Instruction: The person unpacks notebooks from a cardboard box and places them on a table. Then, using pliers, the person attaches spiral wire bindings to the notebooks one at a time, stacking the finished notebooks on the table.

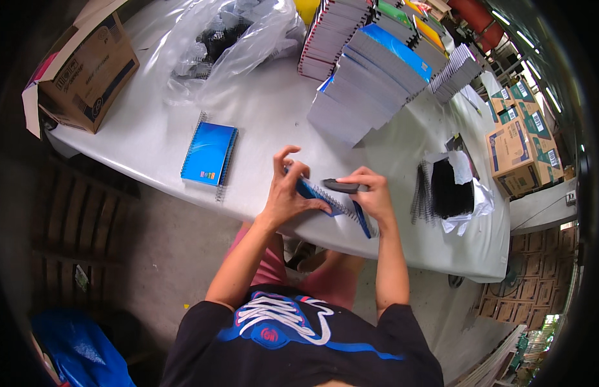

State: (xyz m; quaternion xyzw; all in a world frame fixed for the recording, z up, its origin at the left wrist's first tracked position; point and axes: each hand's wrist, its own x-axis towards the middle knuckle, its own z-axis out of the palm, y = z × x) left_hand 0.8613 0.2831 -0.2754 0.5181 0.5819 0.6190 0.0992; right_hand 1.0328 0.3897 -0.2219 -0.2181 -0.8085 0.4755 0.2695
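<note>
My left hand (292, 192) is closed around a small blue spiral notebook (335, 208), thumb on its cover and fingers curled over the far end. The notebook stands tilted, its wire coil (341, 204) upward, above the table's near edge. My right hand (372, 193) grips a dark grey hand tool (341, 186) whose rounded end lies just over the coil; its exact kind does not show. Below those fingers is a narrow blue piece (362, 220); I cannot tell whether it belongs to the tool or the notebook. Left of my hands lies another blue spiral notebook (209, 153), its coil sticking out at both ends.
Tall stacks of notebooks and paper blocks (370, 77) stand at the back right. A bundle of black wire coils (451, 187) lies to the right. A clear plastic bag (248, 45) and an open carton (93, 77) are at back left. More cartons (525, 145) stand far right.
</note>
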